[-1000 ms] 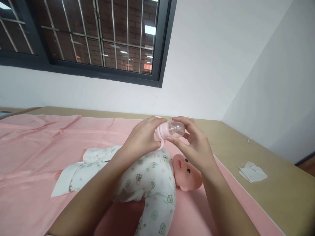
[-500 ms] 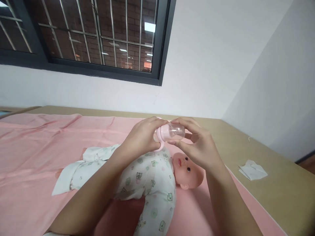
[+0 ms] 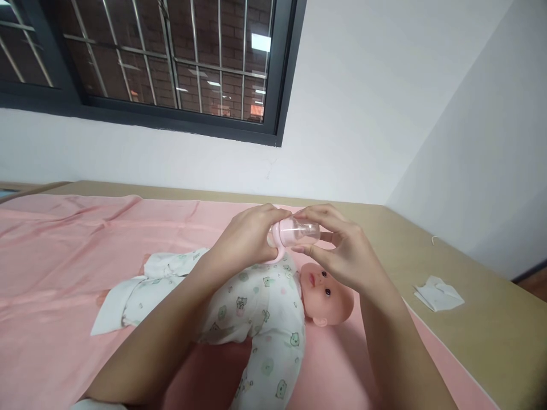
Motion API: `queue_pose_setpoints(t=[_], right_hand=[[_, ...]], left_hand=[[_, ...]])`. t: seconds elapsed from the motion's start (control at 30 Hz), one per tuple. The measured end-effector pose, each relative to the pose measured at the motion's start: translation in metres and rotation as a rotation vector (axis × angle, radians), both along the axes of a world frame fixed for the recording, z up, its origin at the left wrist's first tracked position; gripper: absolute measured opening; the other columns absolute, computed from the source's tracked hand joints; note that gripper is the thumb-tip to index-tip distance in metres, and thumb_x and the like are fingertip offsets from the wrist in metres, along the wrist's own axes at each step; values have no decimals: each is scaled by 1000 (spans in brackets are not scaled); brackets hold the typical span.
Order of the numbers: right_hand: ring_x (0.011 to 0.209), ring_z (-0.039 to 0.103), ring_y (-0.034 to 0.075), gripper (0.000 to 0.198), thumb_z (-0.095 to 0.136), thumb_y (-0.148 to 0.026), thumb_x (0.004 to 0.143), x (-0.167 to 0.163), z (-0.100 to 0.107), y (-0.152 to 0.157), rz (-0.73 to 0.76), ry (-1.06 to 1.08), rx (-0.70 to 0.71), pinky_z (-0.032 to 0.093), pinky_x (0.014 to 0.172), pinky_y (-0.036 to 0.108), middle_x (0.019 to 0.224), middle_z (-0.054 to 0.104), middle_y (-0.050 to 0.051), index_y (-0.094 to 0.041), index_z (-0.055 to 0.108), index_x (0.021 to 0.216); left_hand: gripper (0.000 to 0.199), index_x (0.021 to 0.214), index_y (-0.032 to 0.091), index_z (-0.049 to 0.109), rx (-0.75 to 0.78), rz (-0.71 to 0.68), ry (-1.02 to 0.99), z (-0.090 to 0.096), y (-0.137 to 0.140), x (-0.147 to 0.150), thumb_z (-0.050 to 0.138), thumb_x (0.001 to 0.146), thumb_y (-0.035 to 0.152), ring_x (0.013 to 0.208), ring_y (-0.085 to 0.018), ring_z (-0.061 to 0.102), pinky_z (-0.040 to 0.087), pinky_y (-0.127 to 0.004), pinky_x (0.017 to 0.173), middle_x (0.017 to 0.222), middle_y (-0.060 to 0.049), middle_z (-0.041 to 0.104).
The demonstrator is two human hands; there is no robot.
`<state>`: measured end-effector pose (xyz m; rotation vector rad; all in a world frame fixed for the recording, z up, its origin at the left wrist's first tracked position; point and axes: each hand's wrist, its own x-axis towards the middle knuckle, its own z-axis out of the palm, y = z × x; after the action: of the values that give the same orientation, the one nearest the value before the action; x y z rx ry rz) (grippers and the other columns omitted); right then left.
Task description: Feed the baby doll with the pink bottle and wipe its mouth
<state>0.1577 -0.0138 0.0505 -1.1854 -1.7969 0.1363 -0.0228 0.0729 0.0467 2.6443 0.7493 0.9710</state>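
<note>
The bottle (image 3: 294, 232) is held on its side between two hands, just above the middle of the frame's centre. Its pink collar end is wrapped by the left hand (image 3: 252, 234), whose grip is closed around it, with the thumb laid along the top; most of the fingers are hidden. The clear end is pinched by the right hand (image 3: 344, 242), the fingers set above and the thumb below, and a gap is left between the bottle and the palm. A pink handle (image 3: 277, 256) is seen hanging below the collar.

Beneath the hands, a doll (image 3: 271, 296) is laid on its back across the lower centre, its head turned to the right and its legs stretched to the left. It is dressed in white clothes printed with small green figures, and is partly covered by the left forearm. A pink cloth (image 3: 51, 256) is spread under it, over the left and lower parts of the worktop (image 3: 397, 245). At the right, a folded white tissue (image 3: 440, 295) is placed on the bare wood. The upper left is filled by a dark-framed, barred window (image 3: 179, 122).
</note>
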Motion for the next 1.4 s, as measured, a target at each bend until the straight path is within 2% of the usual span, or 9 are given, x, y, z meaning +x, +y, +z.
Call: queue_pose_setpoints(t=[0.3,0.57,0.77,0.87,1.13,1.4], right_hand=[[108,64,24,35,76,-42,80,-2,1,-2,0,-8,-10,63,85,42,113,65,6,-32,72,113],[103,65,22,33,76,-34,80,1,3,-2,8,-33,-74,63,81,38,114,65,5,-33,71,113],[103,66,23,33,74,-33,81,4,5,-4,9,-71,-110,63,79,38,114,66,5,-33,71,115],[101,66,23,34,75,-32,80,5,6,-4,19,-68,-131,63,78,38,113,66,5,-33,72,114],[103,66,23,34,75,-43,80,6,6,0,20,-54,-109,63,79,39,115,66,6,-32,72,112],[105,65,24,37,76,-48,78,5,3,2,23,25,-89,63,81,39,118,65,7,-30,72,110]], left_hand=[[60,120,23,67,23,11,28,-1,2,0,58,62,8,91,-22,64,47,-31,70,109,-2,70],[56,112,24,70,-18,7,44,-2,1,1,56,61,8,83,-20,64,46,-30,66,101,-1,70],[61,117,26,70,-13,6,84,-2,0,0,55,61,5,90,-23,65,48,-30,69,106,-2,71],[58,114,26,71,-24,-13,96,-2,0,0,55,62,5,90,-23,66,48,-31,70,105,-2,71],[51,108,26,71,-24,5,86,-2,3,0,56,63,8,89,-23,65,47,-31,69,104,-2,71],[56,111,25,70,-47,-23,39,2,2,-2,56,60,7,90,-22,65,47,-28,68,106,0,72]])
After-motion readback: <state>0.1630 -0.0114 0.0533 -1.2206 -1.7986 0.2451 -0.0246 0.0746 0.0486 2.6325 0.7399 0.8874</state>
